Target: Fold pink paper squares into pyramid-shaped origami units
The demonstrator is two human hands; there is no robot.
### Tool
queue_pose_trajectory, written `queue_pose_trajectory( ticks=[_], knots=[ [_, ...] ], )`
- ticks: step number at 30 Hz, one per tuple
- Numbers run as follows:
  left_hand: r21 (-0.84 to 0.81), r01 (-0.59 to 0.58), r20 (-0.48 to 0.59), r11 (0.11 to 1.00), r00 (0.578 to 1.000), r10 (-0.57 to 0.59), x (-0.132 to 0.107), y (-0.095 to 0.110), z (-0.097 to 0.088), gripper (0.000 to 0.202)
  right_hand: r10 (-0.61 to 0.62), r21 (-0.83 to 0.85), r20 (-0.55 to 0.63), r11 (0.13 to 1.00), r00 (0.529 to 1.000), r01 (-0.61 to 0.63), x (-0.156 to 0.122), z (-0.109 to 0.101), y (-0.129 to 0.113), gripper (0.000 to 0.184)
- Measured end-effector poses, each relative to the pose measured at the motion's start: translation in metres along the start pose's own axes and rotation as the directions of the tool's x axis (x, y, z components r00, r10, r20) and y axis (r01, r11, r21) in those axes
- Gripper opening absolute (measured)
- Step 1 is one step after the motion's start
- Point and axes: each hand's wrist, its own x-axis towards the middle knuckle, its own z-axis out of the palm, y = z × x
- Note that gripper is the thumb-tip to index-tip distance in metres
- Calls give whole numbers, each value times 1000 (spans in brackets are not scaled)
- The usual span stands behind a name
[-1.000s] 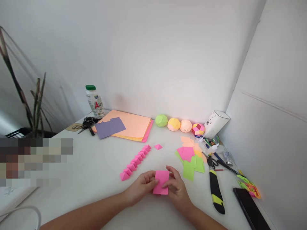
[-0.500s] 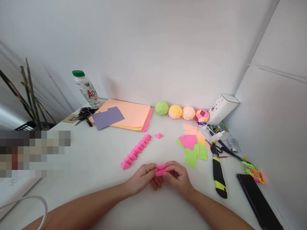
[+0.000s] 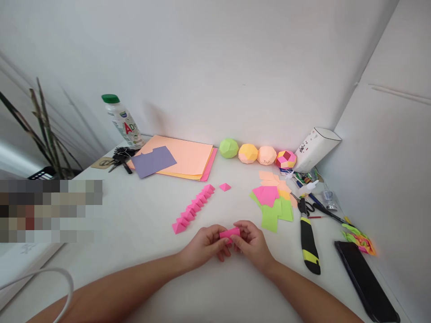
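Between my two hands is a folded piece of pink paper (image 3: pixel 230 233), held by its ends above the front of the table. My left hand (image 3: pixel 206 246) pinches its left end, thumb in front. At the right end, the thumb and fingers of my right hand (image 3: pixel 252 246) grip it. Beyond my hands runs a slanting row of pink folded paper units (image 3: pixel 193 208), nested against each other. A single pink folded unit (image 3: pixel 225 186) lies apart, just right of the row's far end. Loose pink, green and orange paper squares (image 3: pixel 269 196) overlap to the right.
Paper polyhedra (image 3: pixel 248 153) line the wall beside a white box (image 3: pixel 318 149). Orange sheets (image 3: pixel 185 157) and a bottle (image 3: pixel 124 123) stand back left. Rightward lie scissors (image 3: pixel 305 205), a black-and-yellow cutter (image 3: pixel 310 246) and a black phone-like slab (image 3: pixel 367 282). A white cable (image 3: pixel 69 287) crosses my left forearm.
The pink paper showed two raised flaps with a groove between; now it looks like one narrow folded strip. My right fingers have shifted along its end. The view has tilted slightly.
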Motion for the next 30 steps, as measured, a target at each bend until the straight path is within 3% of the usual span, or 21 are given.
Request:
queue_pose_trajectory(
  ticks=[3,8,30],
  knots=[
    [-10,15,6,1000,1000,-15,0,3,0,32,44,7,24,999,999,-44,2,-1,0,37],
    [-20,42,-11,999,999,-42,-1,6,1,35,51,-34,88,998,995,-48,5,-3,-4,28],
    [-7,23,9,1000,1000,-23,-3,7,0,36,37,-47,87,998,996,-33,4,-3,-4,26]
  ],
)
